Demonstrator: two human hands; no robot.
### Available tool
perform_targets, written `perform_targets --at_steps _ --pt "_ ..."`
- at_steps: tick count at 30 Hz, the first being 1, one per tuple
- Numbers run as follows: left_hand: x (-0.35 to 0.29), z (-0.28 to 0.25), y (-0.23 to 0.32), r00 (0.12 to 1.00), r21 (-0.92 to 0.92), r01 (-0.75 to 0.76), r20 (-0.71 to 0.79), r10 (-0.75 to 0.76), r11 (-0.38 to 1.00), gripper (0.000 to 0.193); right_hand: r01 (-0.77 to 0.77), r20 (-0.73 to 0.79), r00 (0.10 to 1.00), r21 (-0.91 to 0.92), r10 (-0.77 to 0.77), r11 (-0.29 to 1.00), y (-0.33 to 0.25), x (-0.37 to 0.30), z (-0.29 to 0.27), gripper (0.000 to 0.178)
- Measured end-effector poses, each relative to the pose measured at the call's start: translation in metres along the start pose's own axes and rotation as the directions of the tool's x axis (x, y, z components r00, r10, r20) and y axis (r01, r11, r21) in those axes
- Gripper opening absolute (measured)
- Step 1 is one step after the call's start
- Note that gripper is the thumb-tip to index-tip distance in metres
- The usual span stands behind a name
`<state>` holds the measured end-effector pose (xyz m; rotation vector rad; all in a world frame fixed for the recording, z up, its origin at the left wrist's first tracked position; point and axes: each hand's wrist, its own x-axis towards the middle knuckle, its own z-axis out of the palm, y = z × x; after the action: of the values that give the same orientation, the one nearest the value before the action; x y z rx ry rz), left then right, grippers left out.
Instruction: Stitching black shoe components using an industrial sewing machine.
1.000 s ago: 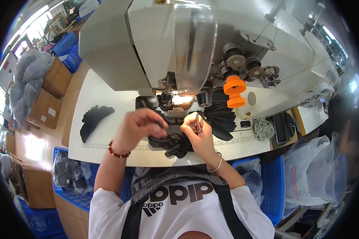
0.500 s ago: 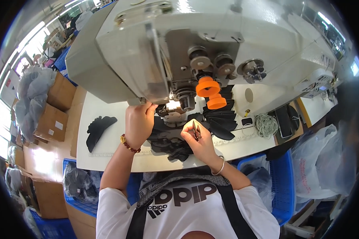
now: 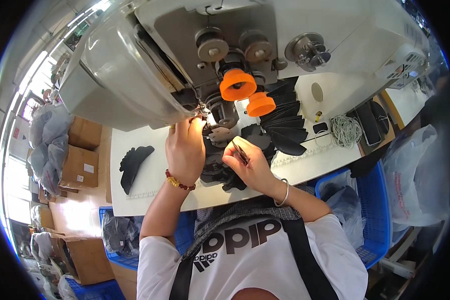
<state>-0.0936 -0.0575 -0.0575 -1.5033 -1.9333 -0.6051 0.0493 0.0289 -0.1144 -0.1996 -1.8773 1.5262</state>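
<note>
A large grey industrial sewing machine (image 3: 335, 47) fills the top of the view. My left hand (image 3: 185, 150) reaches up to the parts beside its needle area, fingers drawn together at the tips. Whatever they pinch there is too small or hidden. In my right hand (image 3: 250, 167) is a pair of dark thread snips (image 3: 240, 152), blades pointing up toward the machine. Below both hands, black fabric pieces (image 3: 216, 167) lie bunched on the white table (image 3: 205, 199), partly covered by my right hand.
A fanned row of black pieces (image 3: 287, 122) lies right of the needle area, and a scalloped black piece (image 3: 134, 167) lies at left. Coiled pale cord (image 3: 346, 132) sits farther right. Blue baskets (image 3: 377, 220) flank my body; cardboard boxes (image 3: 79, 167) stand at left.
My view has tilted and come closer to the machine. My left hand's fingers now extend higher beside the needle area. The snips have stayed in my right hand, turned slightly.
</note>
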Motion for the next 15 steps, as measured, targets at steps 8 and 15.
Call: perform_targets --at_steps 8,15 --pt "0.013 0.005 -0.028 0.937 -0.419 0.347 0.115 -0.330 0.839 0.013 -0.030 0.041 0.999 0.004 0.030 1.000 -0.006 0.001 0.006 0.013" --pt "0.021 0.011 -0.040 0.966 -0.424 0.251 0.050 -0.254 0.870 0.009 0.141 -0.013 0.989 -0.182 -0.146 0.973 -0.016 0.025 0.010 0.005"
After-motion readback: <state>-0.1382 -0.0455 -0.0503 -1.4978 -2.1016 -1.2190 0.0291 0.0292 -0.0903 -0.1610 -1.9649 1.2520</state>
